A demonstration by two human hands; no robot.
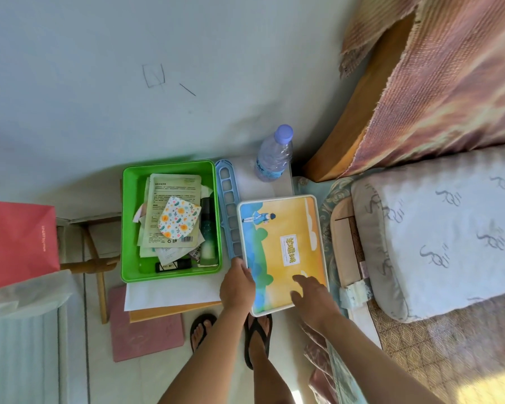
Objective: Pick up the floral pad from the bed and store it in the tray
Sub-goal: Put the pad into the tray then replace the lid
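Note:
The floral pad, white with orange flowers and green leaves, lies inside the green tray on top of a pile of paper sachets. To the right of the tray, my left hand grips the near left edge of a yellow and blue picture board. My right hand rests on the board's near right part with its fingers spread. Neither hand touches the pad or the tray.
A water bottle stands behind the board beside a blue slotted rack. The bed with a patterned pillow lies to the right. A red bag and a wooden stool stand at left. Papers and a pink mat lie near my feet.

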